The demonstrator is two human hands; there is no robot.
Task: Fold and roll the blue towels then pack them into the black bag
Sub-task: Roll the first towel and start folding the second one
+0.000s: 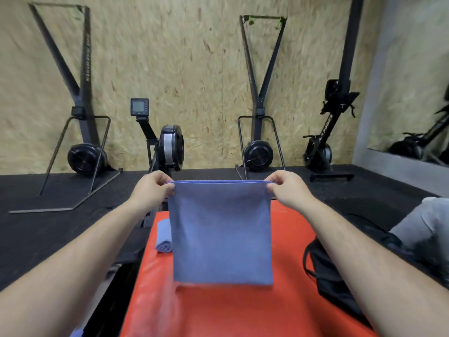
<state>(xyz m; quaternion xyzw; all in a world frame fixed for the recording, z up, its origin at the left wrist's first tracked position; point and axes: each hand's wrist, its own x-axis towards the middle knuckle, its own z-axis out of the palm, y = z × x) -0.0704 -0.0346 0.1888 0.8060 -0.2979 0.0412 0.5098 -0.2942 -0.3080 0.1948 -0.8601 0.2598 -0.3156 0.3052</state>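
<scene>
A blue towel (221, 234), folded double, hangs in the air above the red box top (286, 312). My left hand (151, 188) pinches its upper left corner and my right hand (285, 188) pinches its upper right corner, stretching the top edge flat. The towel's lower edge hovers just over the red surface. A rolled blue towel (164, 237) lies on the red surface at the left, partly hidden behind the hanging one. The black bag (325, 271) sits on the right side of the red surface, under my right forearm.
Black rubber floor (48, 234) surrounds the red box. Several black fitness machines (167, 147) stand along the chipboard wall ahead. A grey-clad leg (422, 224) shows at the right edge. A bit of blue cloth (77, 333) peeks out at the bottom left.
</scene>
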